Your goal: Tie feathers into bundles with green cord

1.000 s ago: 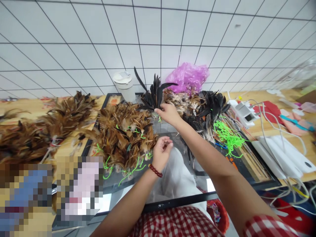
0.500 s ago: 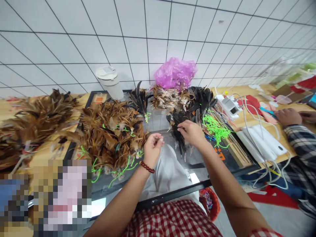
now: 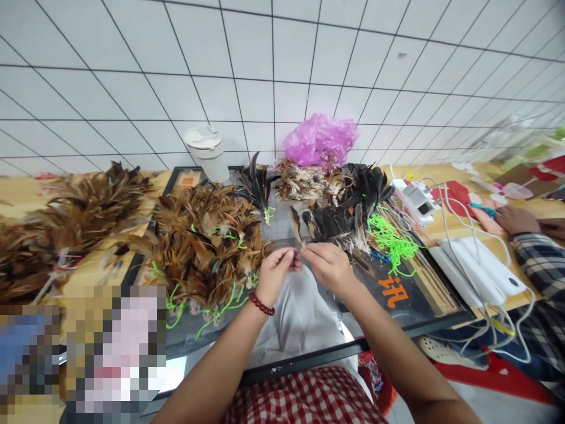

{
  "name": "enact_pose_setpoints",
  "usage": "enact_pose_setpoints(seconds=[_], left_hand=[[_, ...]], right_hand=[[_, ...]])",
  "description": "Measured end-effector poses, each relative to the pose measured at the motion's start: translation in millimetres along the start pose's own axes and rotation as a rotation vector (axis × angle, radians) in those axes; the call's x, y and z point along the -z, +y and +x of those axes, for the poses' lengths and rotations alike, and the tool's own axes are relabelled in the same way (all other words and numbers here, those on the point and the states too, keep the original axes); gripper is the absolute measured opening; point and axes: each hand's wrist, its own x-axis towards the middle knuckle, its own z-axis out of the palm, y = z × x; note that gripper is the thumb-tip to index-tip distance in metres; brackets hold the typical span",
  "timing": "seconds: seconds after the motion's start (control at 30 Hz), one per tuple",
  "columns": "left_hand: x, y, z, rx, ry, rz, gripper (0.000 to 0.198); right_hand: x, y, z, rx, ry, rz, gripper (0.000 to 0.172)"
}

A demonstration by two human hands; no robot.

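My right hand point(image 3: 329, 266) pinches a thin brown-black feather point(image 3: 296, 224) by its quill, tip upward. Close against it, my left hand point(image 3: 273, 274), with a dark red bead bracelet point(image 3: 261, 304), has thumb and fingers pinched together; whatever is between them is too small to make out. Just beyond my right hand lie loose black feathers point(image 3: 331, 221). A heap of brown feather bunches point(image 3: 207, 235) with bright green ties spreads left of my hands. Farther back is a black feather bunch point(image 3: 257, 184) tied with green string. A tangle of green string point(image 3: 392, 241) sits to the right.
A lidded white cup point(image 3: 209, 156) and a pink plastic bag point(image 3: 320, 138) stand near the tiled wall. More brown feathers point(image 3: 97, 194) lie far left. White chargers and cables point(image 3: 474, 259) sit right, beside another person's hand point(image 3: 516, 219). The table's black edge point(image 3: 309, 357) crosses before me.
My right hand has come from the black feathers toward my left hand, bringing a feather. The two hands now meet, and my left hand's fingers have closed together. The view has shifted slightly.
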Motion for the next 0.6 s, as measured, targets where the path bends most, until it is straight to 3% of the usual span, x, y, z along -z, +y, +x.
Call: enact_pose_setpoints(seconds=[0.17, 0.27, 0.33, 0.43, 0.5, 0.6], left_hand=[[-7.4, 5, -6, 0.132, -0.063, -0.229, 0.03], [-6.4, 9, -5, 0.137, -0.031, -0.265, 0.03], [-4.7, 11, -4, 0.123, 0.015, -0.28, 0.031], [-3.7, 13, -2, 0.107, 0.062, -0.244, 0.033], [-4.4, 12, -2, 0.102, 0.071, -0.207, 0.036], [-5.5, 11, -2, 0.104, 0.073, -0.183, 0.039]], right_hand=[[-5, -10, -19, 0.118, 0.083, 0.051, 0.034], [-6, -8, -17, 0.141, 0.032, 0.056, 0.036], [-2, 1, -13, 0.029, 0.007, -0.006, 0.036], [9, 22, -6, -0.293, -0.077, -0.154, 0.034], [17, 38, -2, -0.413, -0.237, -0.222, 0.033], [24, 54, 2, -0.449, -0.466, -0.277, 0.026]])
